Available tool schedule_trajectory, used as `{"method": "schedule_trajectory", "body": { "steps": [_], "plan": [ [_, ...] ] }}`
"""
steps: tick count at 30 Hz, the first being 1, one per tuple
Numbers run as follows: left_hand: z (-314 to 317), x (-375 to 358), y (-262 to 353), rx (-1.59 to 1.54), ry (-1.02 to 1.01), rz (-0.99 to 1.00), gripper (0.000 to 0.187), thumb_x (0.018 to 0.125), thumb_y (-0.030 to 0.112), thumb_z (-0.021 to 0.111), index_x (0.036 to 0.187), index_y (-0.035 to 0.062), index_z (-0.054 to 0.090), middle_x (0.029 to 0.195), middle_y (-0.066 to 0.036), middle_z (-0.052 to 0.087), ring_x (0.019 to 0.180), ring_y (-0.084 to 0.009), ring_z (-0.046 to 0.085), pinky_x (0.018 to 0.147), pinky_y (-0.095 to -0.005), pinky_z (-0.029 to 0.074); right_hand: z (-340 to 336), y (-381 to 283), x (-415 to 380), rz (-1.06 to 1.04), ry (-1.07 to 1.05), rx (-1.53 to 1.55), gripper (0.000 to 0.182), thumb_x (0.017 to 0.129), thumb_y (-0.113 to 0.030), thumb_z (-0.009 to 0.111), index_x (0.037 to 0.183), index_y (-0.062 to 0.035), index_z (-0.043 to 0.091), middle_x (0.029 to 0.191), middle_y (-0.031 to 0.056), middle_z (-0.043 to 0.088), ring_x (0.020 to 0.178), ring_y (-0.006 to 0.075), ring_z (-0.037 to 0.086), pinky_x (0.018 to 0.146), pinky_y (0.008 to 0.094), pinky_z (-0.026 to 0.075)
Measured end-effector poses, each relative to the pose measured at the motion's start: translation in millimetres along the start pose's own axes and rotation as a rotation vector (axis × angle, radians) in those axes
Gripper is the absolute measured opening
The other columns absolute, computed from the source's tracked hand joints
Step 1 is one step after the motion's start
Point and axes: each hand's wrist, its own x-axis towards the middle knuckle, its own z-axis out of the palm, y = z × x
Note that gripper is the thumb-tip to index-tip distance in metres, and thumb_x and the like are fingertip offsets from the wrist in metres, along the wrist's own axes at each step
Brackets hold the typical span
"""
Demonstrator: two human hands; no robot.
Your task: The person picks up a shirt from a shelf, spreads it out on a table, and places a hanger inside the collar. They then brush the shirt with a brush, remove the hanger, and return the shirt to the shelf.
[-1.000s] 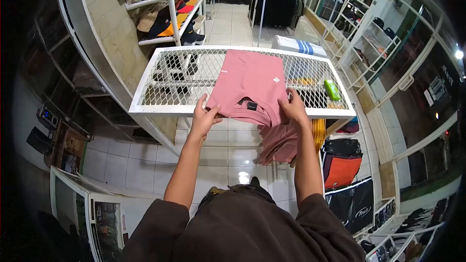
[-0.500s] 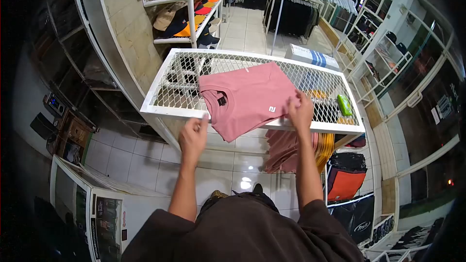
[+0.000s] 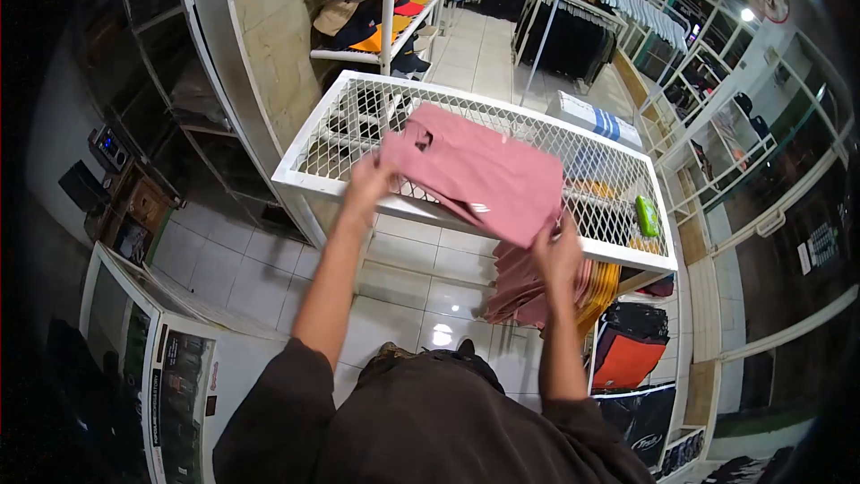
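While both hands grip it, a folded pink T-shirt (image 3: 479, 175) is held just above the white mesh table (image 3: 309, 181).

The left hand (image 3: 369, 181) has its grip closed on the collar-end corner of the T-shirt, at the table's near rail; the right hand (image 3: 557, 254) has its grip closed on the opposite lower corner, level with that rail. The garment is soft knit cloth, folded to a flat rectangle, tilted, with a small white mark near its lower edge, too blurred to read. The table top is open diamond wire mesh in a painted tubular frame. A green packet (image 3: 647, 216) lies on the mesh towards the table's right end; its print cannot be read. Pink and yellow cloth (image 3: 546, 291) hangs below the table's right end. A white box with blue stripes (image 3: 593, 118) sits beyond the table's far rail.
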Motion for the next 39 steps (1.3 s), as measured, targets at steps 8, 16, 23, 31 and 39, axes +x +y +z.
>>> {"method": "schedule_trajectory", "body": {
  "steps": [8, 16, 23, 31, 39],
  "plan": [
    [-25, -22, 10, 0.615, 0.346, 0.420, 0.036, 0.091, 0.022, 0.074, 0.116, -0.0012, 0.063, 0.100, -0.013, 0.070, 0.094, -0.0252, 0.068, 0.082, -0.0376, 0.053, 35, -6, -32, -0.436, 0.236, -0.025, 0.037, 0.088, -0.028, 0.075, 0.116, -0.0032, 0.069, 0.094, 0.0165, 0.069, 0.085, 0.0312, 0.067, 0.075, 0.0420, 0.054],
    [-10, -82, -56, 0.671, 0.482, 0.320, 0.050, 0.088, 0.034, 0.078, 0.117, 0.0038, 0.050, 0.085, -0.013, 0.067, 0.078, -0.0290, 0.067, 0.071, -0.0446, 0.050, 32, -18, -31, -0.320, 0.050, -0.135, 0.029, 0.091, -0.030, 0.072, 0.108, -0.0057, 0.073, 0.091, 0.0144, 0.067, 0.083, 0.0346, 0.066, 0.073, 0.0448, 0.054],
    [11, -62, -37, 0.489, 0.334, 0.339, 0.042, 0.089, 0.015, 0.077, 0.124, 0.0030, 0.057, 0.078, -0.011, 0.067, 0.068, -0.0238, 0.066, 0.067, -0.0387, 0.052, 16, -13, -48, -0.146, 0.017, -0.041, 0.023, 0.093, -0.014, 0.068, 0.114, -0.0050, 0.072, 0.093, 0.0214, 0.068, 0.083, 0.0402, 0.068, 0.075, 0.0478, 0.054],
    [49, -47, -4, 0.787, 0.133, 0.286, 0.047, 0.089, 0.031, 0.075, 0.125, 0.0020, 0.066, 0.081, -0.016, 0.069, 0.077, -0.0329, 0.069, 0.074, -0.0431, 0.053, -13, 7, -63, -0.080, 0.097, -0.029, 0.029, 0.091, -0.016, 0.069, 0.116, -0.0011, 0.070, 0.101, 0.0209, 0.069, 0.093, 0.0396, 0.068, 0.082, 0.0449, 0.054],
    [48, -15, 5, 1.050, 0.188, 0.208, 0.045, 0.087, 0.041, 0.074, 0.112, 0.0036, 0.074, 0.086, -0.014, 0.070, 0.093, -0.0351, 0.069, 0.084, -0.0465, 0.052, 34, 10, 58, -0.114, -0.027, -0.083, 0.039, 0.091, -0.034, 0.070, 0.111, -0.0001, 0.072, 0.102, 0.0225, 0.068, 0.097, 0.0406, 0.065, 0.087, 0.0473, 0.051]
  ]
}}
